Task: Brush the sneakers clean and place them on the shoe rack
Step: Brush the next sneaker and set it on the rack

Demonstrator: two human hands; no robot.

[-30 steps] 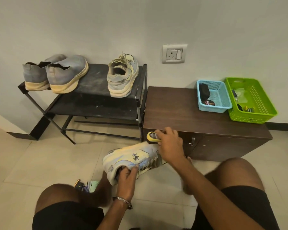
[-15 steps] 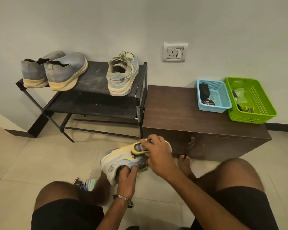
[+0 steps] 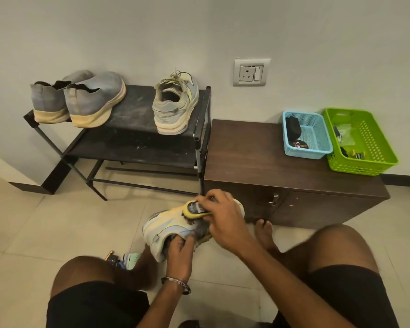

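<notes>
Left hand (image 3: 179, 253) is gripping the near sneaker (image 3: 171, 229) by its opening; right hand (image 3: 219, 217) is clutching the yellow brush (image 3: 194, 209) on top.

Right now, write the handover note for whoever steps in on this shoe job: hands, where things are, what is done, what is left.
Left hand: grips the sneaker in hand at its heel opening, holding it above the floor.
Right hand: holds the yellow brush, bristles down on the upper of that sneaker.
Shoe rack: its matching sneaker stands on the right of the top shelf; a grey pair stands on the left.
Done: one sneaker of the pair is on the rack.
Left: finish brushing the held sneaker and set it on the top shelf, probably in the gap beside its match.
</notes>
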